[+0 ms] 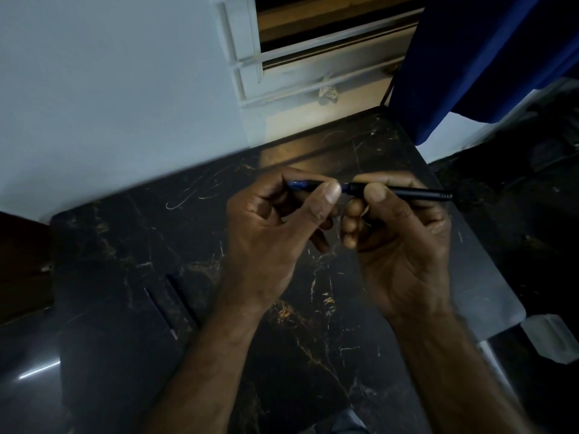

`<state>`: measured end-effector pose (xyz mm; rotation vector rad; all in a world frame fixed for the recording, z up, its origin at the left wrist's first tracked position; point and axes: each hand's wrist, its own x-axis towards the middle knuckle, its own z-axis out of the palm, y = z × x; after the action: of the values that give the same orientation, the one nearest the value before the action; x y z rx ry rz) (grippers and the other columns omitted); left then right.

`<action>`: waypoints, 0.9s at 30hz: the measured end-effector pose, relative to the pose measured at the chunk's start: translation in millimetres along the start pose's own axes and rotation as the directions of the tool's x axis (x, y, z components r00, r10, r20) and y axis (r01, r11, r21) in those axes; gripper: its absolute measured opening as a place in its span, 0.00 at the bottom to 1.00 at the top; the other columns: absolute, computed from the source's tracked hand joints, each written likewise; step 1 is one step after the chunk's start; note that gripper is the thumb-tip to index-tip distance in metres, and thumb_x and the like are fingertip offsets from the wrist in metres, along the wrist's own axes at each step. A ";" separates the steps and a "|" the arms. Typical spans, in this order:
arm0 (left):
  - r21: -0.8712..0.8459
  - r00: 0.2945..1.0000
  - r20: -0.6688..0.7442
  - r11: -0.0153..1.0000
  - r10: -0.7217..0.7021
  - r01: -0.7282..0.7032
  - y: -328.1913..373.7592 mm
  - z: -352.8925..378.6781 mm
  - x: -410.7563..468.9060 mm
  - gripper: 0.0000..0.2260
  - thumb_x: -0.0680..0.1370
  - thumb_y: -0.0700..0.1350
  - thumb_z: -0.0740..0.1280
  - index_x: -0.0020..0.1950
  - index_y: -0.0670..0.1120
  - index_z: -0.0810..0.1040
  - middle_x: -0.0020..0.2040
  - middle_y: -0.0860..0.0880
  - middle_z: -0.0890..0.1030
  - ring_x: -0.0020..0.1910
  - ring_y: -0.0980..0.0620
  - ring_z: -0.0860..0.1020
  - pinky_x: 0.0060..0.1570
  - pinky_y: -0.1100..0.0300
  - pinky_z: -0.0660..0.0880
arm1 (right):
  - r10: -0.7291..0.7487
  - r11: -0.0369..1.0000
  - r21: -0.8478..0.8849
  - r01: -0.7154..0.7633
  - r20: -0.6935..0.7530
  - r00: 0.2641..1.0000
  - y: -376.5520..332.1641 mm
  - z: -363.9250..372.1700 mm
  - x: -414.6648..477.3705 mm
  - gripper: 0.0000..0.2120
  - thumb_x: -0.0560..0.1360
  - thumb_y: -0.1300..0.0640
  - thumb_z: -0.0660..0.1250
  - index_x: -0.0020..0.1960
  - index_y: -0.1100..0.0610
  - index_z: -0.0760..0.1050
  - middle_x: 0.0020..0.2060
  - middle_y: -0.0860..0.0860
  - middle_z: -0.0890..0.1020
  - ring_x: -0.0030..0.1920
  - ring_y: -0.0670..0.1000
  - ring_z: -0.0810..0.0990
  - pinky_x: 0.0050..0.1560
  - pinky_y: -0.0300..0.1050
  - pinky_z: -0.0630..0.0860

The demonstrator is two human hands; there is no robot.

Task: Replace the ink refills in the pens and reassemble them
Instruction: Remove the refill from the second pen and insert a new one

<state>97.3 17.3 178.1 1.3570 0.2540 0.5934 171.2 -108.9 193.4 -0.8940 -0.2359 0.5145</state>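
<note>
A dark blue pen point(416, 193) is held level above the black marble table point(125, 252), between both hands. My left hand point(275, 233) pinches its blue front section point(297, 184) with thumb and fingers. My right hand point(398, 239) grips the dark barrel, whose far end sticks out to the right past my fingers. The middle of the pen is hidden behind my thumbs, so whether the two parts are joined or apart cannot be told. Two more dark pens or pen parts point(169, 303) lie side by side on the table at the left.
The table stands against a pale wall point(109, 89), with a louvred window point(313, 57) behind it. A blue curtain point(485, 57) hangs at the back right. A clear plastic piece point(551, 339) lies beyond the table's right edge. The scene is dim.
</note>
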 end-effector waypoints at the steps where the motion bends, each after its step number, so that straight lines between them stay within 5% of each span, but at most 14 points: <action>1: -0.024 1.000 -0.005 1.000 -0.003 0.003 -0.3 2.1 -0.7 0.02 0.81 0.41 0.73 0.53 0.44 0.85 0.40 0.49 0.86 0.34 0.51 0.84 0.31 0.60 0.79 | -0.005 1.000 -0.003 0.005 -0.002 1.000 0.2 0.3 0.7 0.09 0.76 0.63 0.68 0.53 0.67 0.76 0.35 0.54 0.82 0.33 0.51 0.81 0.31 0.42 0.78; 10: -0.065 1.000 -0.018 0.998 -0.017 0.016 -4.0 3.9 -4.6 0.07 0.81 0.40 0.72 0.57 0.39 0.83 0.44 0.41 0.86 0.38 0.43 0.85 0.34 0.50 0.81 | 0.003 0.999 -0.051 -0.001 0.040 0.999 0.5 0.7 1.4 0.07 0.77 0.62 0.68 0.51 0.67 0.77 0.34 0.54 0.81 0.31 0.50 0.80 0.29 0.42 0.77; 19: -0.002 0.999 -0.011 0.999 0.047 -0.047 -7.2 3.4 -10.6 0.07 0.82 0.37 0.70 0.59 0.44 0.84 0.49 0.48 0.87 0.47 0.51 0.88 0.38 0.59 0.84 | -0.018 0.955 -0.295 -0.043 -0.200 0.980 16.6 4.1 -0.1 0.16 0.83 0.54 0.68 0.38 0.60 0.76 0.24 0.49 0.75 0.20 0.47 0.71 0.23 0.40 0.67; 23: -0.074 0.997 -0.077 0.997 -0.004 -0.002 -13.9 -0.6 -13.2 0.07 0.84 0.38 0.69 0.61 0.42 0.83 0.48 0.49 0.87 0.46 0.51 0.86 0.38 0.54 0.84 | 0.010 0.961 -0.276 -0.033 -0.082 0.997 14.1 -0.1 1.9 0.15 0.80 0.51 0.70 0.49 0.64 0.77 0.29 0.54 0.76 0.25 0.52 0.74 0.25 0.42 0.71; 25: -0.062 0.995 -0.099 0.998 0.003 -0.010 -15.0 -4.2 -13.0 0.07 0.84 0.40 0.69 0.61 0.42 0.83 0.48 0.48 0.87 0.46 0.49 0.86 0.38 0.53 0.84 | 0.018 0.978 -0.206 -0.017 -0.001 1.000 10.0 -3.2 2.3 0.14 0.78 0.57 0.71 0.58 0.65 0.75 0.35 0.56 0.79 0.30 0.54 0.77 0.28 0.44 0.75; 27: -0.051 0.994 -0.107 0.999 0.007 -0.013 -14.9 -6.1 -12.6 0.07 0.83 0.41 0.70 0.60 0.43 0.84 0.48 0.46 0.87 0.46 0.47 0.86 0.37 0.55 0.84 | -0.009 0.981 -0.195 0.020 0.056 0.998 7.8 -4.6 2.2 0.09 0.78 0.62 0.71 0.55 0.65 0.75 0.36 0.55 0.80 0.31 0.53 0.79 0.28 0.45 0.75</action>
<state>87.6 14.2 160.4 1.2795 0.3168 0.6778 172.4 -106.8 184.4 -1.0694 -0.3470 0.5087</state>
